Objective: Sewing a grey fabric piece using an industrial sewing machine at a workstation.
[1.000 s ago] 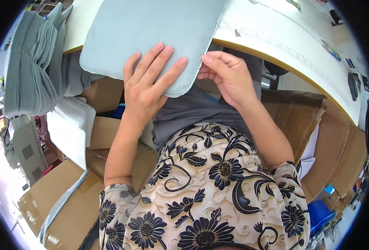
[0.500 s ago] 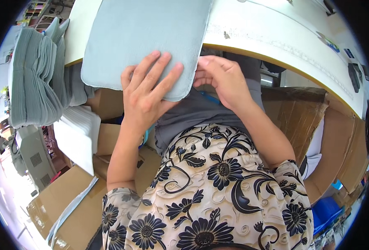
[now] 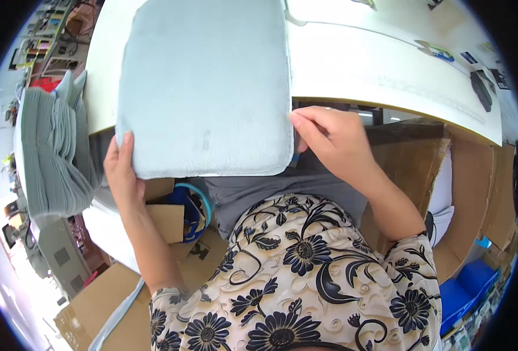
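Note:
A pale grey-blue fabric mat [image 3: 206, 88], rectangular with rounded corners, lies partly on the white table and reaches over its near edge above my lap. A small darker smudge marks its lower middle. My left hand [image 3: 124, 169] grips the mat's left edge near the lower left corner, thumb on top and the other fingers mostly hidden beneath. At the right edge, above the lower right corner, my right hand [image 3: 332, 140] pinches the border between thumb and curled fingers.
A thick stack of folded grey cloth pieces [image 3: 54, 152] hangs at the left of the white table [image 3: 352, 64]. Below are cardboard boxes [image 3: 411, 169], a blue-rimmed bucket [image 3: 207, 205] and a blue bin [image 3: 464, 292]. A dark tool [image 3: 480, 90] lies on the table's far right.
The mat has come lower in view, showing its full lower edge. My left hand has gone from lying spread on its surface to gripping the left edge; my right hand stays at the right edge.

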Action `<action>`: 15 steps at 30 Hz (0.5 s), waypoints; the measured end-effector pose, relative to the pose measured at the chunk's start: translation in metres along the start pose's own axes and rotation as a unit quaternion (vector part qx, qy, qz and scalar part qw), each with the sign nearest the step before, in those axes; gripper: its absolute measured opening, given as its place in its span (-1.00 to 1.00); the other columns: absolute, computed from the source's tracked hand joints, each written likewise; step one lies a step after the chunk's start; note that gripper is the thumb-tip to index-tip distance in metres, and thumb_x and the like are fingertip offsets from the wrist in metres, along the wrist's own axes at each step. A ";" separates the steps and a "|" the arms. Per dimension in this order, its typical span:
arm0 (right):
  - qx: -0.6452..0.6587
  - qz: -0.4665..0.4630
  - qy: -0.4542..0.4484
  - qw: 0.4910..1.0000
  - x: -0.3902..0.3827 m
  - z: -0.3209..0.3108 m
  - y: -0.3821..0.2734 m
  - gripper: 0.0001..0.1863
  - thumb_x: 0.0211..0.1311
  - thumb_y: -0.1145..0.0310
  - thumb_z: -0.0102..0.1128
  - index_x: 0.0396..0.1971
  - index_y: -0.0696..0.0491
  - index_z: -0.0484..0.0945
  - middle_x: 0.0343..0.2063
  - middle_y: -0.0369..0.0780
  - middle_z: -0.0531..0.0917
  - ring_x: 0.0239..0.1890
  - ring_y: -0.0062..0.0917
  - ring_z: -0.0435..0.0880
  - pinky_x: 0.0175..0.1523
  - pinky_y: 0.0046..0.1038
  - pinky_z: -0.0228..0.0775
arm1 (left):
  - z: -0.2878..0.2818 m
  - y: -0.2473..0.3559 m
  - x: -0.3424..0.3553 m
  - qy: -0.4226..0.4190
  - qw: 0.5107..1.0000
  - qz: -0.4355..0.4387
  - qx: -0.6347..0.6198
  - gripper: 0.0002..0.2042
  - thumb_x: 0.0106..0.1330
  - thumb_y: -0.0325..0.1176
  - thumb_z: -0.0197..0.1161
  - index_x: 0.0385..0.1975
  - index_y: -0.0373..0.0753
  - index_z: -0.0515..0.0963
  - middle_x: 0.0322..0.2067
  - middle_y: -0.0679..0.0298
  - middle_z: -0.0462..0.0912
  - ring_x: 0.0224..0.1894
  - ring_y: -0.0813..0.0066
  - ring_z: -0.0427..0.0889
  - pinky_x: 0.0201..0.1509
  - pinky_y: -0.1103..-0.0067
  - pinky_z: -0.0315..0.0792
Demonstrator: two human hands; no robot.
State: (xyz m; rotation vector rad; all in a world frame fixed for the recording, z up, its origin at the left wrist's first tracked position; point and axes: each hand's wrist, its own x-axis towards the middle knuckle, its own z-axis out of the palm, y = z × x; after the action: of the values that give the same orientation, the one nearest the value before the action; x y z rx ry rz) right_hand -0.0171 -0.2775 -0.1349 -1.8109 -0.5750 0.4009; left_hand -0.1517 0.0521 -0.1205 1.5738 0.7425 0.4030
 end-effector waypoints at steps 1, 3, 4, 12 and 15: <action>-0.166 -0.162 0.047 0.972 0.004 -0.011 0.002 -0.81 0.25 0.40 0.22 -0.20 0.14 0.65 -0.52 -0.19 0.68 -0.50 -0.38 0.67 -0.37 -0.44 0.50 | 0.006 0.008 -0.002 -0.001 0.999 0.033 -0.014 -0.62 0.41 -0.32 0.22 0.10 -0.44 0.48 -0.09 0.18 0.66 -0.10 0.53 0.63 0.02 0.58 0.48; -0.273 -0.289 0.094 0.913 0.023 -0.031 -0.003 -0.77 0.14 0.46 0.24 -0.17 0.13 0.64 -0.39 -0.20 0.70 -0.39 -0.36 0.68 -0.34 -0.39 0.51 | 0.023 0.020 0.006 -0.022 0.998 0.056 -0.030 -0.65 0.42 -0.36 0.21 0.11 -0.44 0.47 -0.09 0.18 0.66 -0.11 0.55 0.63 0.00 0.60 0.49; -0.316 -0.310 0.057 0.895 0.030 -0.041 -0.004 -0.73 0.06 0.52 0.21 -0.17 0.14 0.63 -0.22 -0.20 0.67 -0.20 -0.38 0.66 -0.21 -0.40 0.50 | 0.032 0.024 0.012 -0.023 0.997 0.067 -0.026 -0.65 0.42 -0.39 0.20 0.11 -0.45 0.47 -0.09 0.18 0.67 -0.11 0.55 0.63 0.00 0.61 0.49; -0.424 -0.294 0.021 0.856 0.063 -0.059 0.000 -0.70 0.04 0.54 0.17 -0.16 0.14 0.63 -0.17 -0.21 0.61 -0.09 -0.40 0.56 -0.05 -0.39 0.42 | 0.062 0.043 0.047 -0.029 0.998 0.042 0.020 -0.63 0.43 -0.43 0.18 0.16 -0.46 0.43 -0.06 0.17 0.65 -0.08 0.54 0.62 0.02 0.62 0.48; -0.439 -0.278 0.004 0.854 0.073 -0.063 0.000 -0.72 0.06 0.53 0.17 -0.18 0.14 0.63 -0.18 -0.22 0.61 -0.11 -0.40 0.56 -0.03 -0.38 0.44 | 0.062 0.043 0.062 -0.054 0.997 0.053 0.004 -0.62 0.42 -0.42 0.19 0.17 -0.47 0.42 -0.06 0.16 0.65 -0.08 0.53 0.62 0.03 0.62 0.48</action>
State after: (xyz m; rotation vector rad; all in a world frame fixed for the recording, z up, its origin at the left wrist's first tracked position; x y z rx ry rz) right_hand 0.0770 -0.2858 -0.1146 -2.3529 -1.3901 -0.3436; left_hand -0.0567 0.0464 -0.0983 1.6343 0.5797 0.3898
